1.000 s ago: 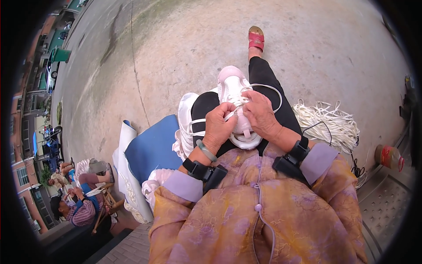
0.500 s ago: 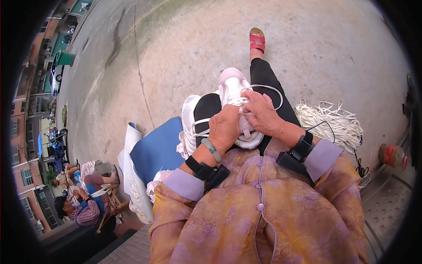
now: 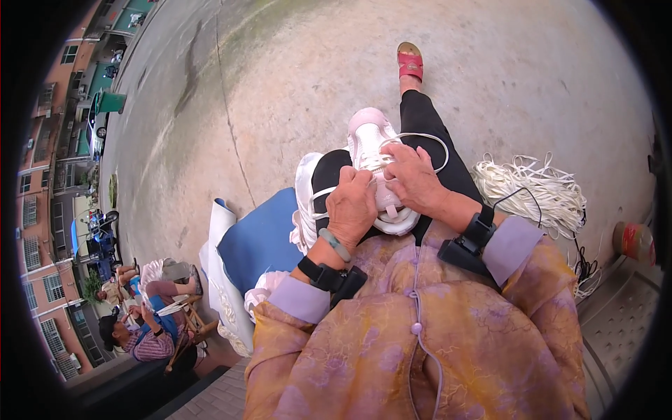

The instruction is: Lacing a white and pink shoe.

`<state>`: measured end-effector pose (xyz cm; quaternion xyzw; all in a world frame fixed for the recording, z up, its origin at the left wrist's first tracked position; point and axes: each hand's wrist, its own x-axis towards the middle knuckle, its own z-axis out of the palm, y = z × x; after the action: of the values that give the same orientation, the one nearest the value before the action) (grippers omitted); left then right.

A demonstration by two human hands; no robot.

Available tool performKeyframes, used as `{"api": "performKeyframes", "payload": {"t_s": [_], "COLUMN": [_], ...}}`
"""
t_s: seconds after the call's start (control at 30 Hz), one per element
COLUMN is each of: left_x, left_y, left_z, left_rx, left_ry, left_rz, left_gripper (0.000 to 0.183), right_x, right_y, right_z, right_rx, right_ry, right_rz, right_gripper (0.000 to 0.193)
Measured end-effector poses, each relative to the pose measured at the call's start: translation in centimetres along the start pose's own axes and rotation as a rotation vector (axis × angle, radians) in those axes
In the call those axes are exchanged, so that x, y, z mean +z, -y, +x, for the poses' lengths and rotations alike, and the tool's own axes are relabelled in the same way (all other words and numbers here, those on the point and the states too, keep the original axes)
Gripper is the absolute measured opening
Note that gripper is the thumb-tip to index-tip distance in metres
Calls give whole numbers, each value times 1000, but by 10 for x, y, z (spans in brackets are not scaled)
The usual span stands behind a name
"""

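A white and pink sneaker (image 3: 368,136) rests on my lap between my thighs, its pink toe pointing away from me. White shoelace (image 3: 439,143) runs through its upper eyelets and loops out on both sides. At the left edge of the lacing, my left hand (image 3: 352,203) has its fingers closed, pinching the lace. My right hand (image 3: 418,180) bends over the opposite edge, thumb and fingertips closed on lace there; the exact grip is partly hidden. Between the hands the pink tongue (image 3: 388,199) shows.
A second white shoe (image 3: 306,182) lies by my left thigh, beside a blue sheet (image 3: 255,238). A heap of white laces (image 3: 528,192) sits to my right, with a black cord and a reddish-lidded jar (image 3: 633,241) nearby. Seated people (image 3: 150,329) are at far left.
My hands have drawn slightly apart, my left hand shifting left, so more of the tongue and lacing shows. The sneaker stays in place on my lap.
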<state>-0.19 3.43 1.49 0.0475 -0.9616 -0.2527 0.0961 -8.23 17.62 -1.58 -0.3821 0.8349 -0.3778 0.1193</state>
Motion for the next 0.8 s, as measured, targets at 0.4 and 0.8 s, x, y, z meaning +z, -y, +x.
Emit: {"api": "performKeyframes", "payload": {"t_s": [0.4,0.8], "left_x": [5,-23], "left_y": [-2,-3], "left_z": [2,23], "left_rx": [-93,-140], "left_ry": [9,190], "left_rz": [-54,-89], "left_gripper": [12,9], "right_x": [1,-33], "right_y": [0,-5], "right_z": [3,10], "right_rx": [15,3], "right_ry": [14,247], "right_rz": [-26,111], "right_gripper": [11,35]}}
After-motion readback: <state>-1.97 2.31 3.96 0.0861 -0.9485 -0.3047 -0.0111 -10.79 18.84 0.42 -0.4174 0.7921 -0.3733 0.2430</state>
